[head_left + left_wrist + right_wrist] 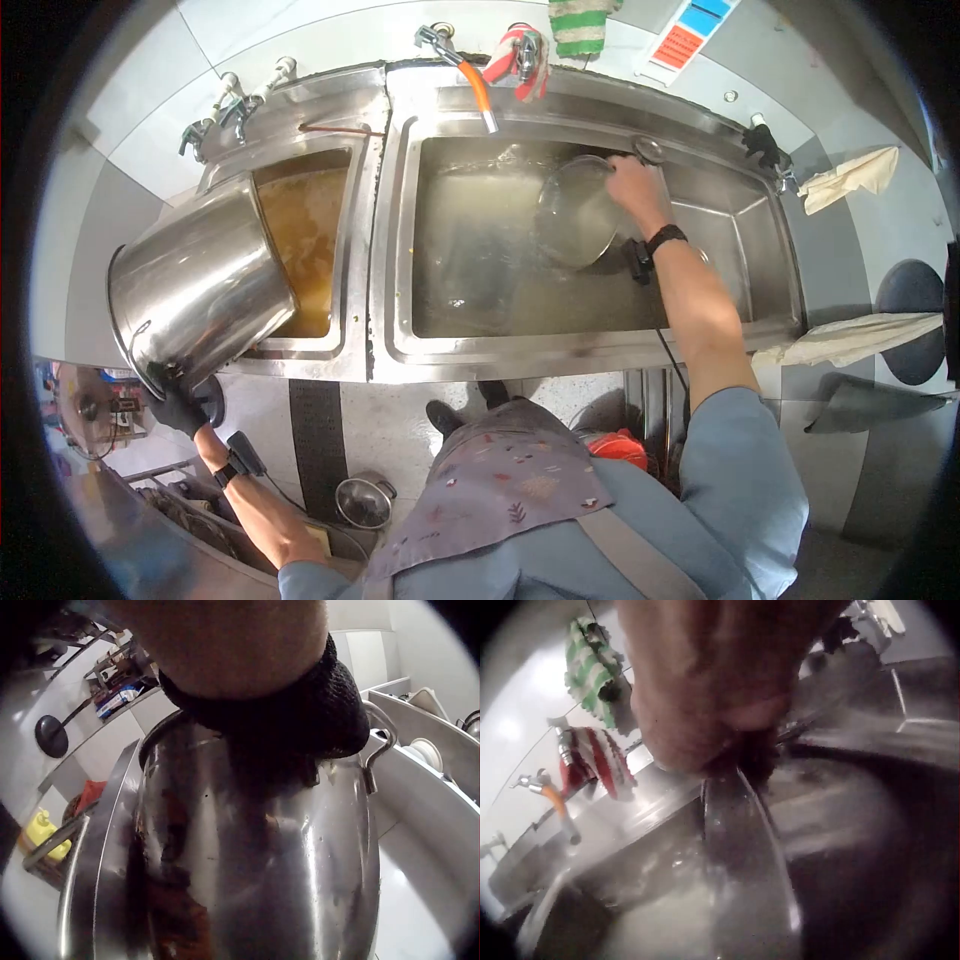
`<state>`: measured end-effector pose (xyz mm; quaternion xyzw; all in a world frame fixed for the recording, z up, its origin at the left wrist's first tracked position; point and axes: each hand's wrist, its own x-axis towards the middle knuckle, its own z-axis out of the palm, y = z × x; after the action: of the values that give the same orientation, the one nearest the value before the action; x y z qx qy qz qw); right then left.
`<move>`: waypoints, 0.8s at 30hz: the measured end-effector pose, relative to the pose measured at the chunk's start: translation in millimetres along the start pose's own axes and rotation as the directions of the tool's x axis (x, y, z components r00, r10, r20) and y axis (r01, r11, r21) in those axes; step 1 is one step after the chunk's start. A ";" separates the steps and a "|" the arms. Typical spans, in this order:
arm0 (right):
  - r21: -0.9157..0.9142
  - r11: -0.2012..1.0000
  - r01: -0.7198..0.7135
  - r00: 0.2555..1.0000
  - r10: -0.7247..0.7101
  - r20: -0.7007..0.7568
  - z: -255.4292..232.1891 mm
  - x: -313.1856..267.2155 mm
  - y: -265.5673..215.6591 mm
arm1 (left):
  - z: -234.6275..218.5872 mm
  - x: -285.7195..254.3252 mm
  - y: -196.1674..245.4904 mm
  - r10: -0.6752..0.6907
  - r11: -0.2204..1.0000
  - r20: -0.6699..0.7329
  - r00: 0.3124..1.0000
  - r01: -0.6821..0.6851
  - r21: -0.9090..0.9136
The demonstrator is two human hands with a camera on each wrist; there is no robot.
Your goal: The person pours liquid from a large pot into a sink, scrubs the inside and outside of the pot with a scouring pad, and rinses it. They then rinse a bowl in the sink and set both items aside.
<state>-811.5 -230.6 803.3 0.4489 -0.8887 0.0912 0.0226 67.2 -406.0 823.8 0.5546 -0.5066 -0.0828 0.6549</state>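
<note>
A large steel pot (200, 280) lies tilted over the left sink's edge, its flanged rim toward the lower left. My left hand (178, 402), in a black glove, grips that rim; the left wrist view shows the glove (330, 712) at the pot's (255, 840) top edge, its fingertips hidden. Over in the middle basin, my bare right hand (632, 185) holds the upper rim of a round metal bowl (580, 215) partly in cloudy water. Close up, the right hand (712, 712) pinches the metal edge (742, 862).
Brownish liquid (305, 240) fills the left sink (362, 300). An orange-hosed tap (480, 95) reaches over the middle basin. Red-striped and green-striped cloths (580, 28) hang behind. A small pot (365, 502) stands on the floor, and a red item (618, 448) sits below the sink.
</note>
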 end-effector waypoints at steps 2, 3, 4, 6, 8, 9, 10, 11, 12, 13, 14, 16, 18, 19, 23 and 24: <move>0.130 0.981 0.147 0.989 -0.141 -0.049 5.7 -8.0 -22.7 | 5.4 -2.9 22.2 -0.035 0.968 0.018 0.999 0.029 0.250; 0.218 0.960 0.174 0.984 -0.162 -0.076 12.4 -18.1 -31.2 | 7.3 -4.9 20.9 0.046 0.976 0.031 0.998 -0.052 0.213; 0.299 0.933 0.201 0.979 -0.178 -0.102 14.5 -24.7 -36.6 | 6.9 -4.8 20.5 0.045 0.976 0.028 0.999 -0.050 0.214; 0.254 0.962 0.100 0.994 -0.089 -0.055 34.4 -24.0 -23.4 | 8.8 -7.1 23.5 0.043 0.972 0.043 0.998 -0.052 0.231; 0.166 0.963 -0.215 0.973 0.225 -0.050 39.9 -38.6 -17.0 | 9.8 -7.8 22.9 0.039 0.970 0.034 0.999 -0.046 0.237; 0.291 0.893 -0.344 0.936 0.302 0.181 55.9 -39.0 9.3 | 10.2 -7.9 22.0 0.037 0.970 0.020 0.999 -0.041 0.239; 0.373 0.793 -0.482 0.853 0.327 0.407 68.6 -37.0 34.3 | 9.6 -7.2 23.1 0.033 0.971 0.016 0.999 -0.036 0.236; 0.406 0.652 -0.640 0.727 0.344 0.594 52.6 -51.4 31.2 | 8.0 -5.4 25.3 0.033 0.948 0.025 0.999 -0.039 0.315; 0.388 0.490 -0.781 0.573 0.313 0.758 37.5 -76.9 29.6 | 7.2 -6.2 25.4 0.032 0.919 0.037 0.999 -0.043 0.393; 0.428 0.762 -0.486 0.702 0.049 0.711 58.0 -96.2 51.9 | 7.9 -9.5 20.1 0.026 0.920 0.031 0.999 -0.036 0.390; 0.436 0.850 -0.297 0.713 -0.105 0.693 69.9 -102.2 58.2 | 7.8 -11.1 12.9 0.004 0.965 0.021 1.000 -0.009 0.260; 0.550 0.601 -0.580 0.669 -0.033 0.742 81.5 -115.1 49.1 | 6.4 -7.4 14.6 -0.004 0.991 0.016 1.000 0.002 0.132; 0.499 0.098 -0.861 0.508 0.117 0.853 73.7 -117.0 38.3 | 11.0 -10.7 26.1 0.005 0.985 0.031 1.000 -0.011 0.175; 0.514 0.087 -0.854 0.521 0.106 0.847 67.8 -115.9 36.8 | 13.4 -13.0 32.1 -0.012 0.996 0.043 0.999 0.008 0.090; 0.623 0.114 -0.774 0.633 0.156 0.758 80.5 -111.0 27.4 | 14.9 -15.7 27.8 0.070 0.990 0.067 0.995 -0.077 0.121; 0.678 0.140 -0.721 0.691 0.207 0.692 83.5 -113.7 25.9 | 15.8 -16.3 27.6 0.069 0.990 0.069 0.995 -0.077 0.115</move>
<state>-760.9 -140.6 703.8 0.0705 -0.7380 0.4798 -0.4693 35.0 -395.0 834.8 0.5702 -0.5515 -0.0467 0.6070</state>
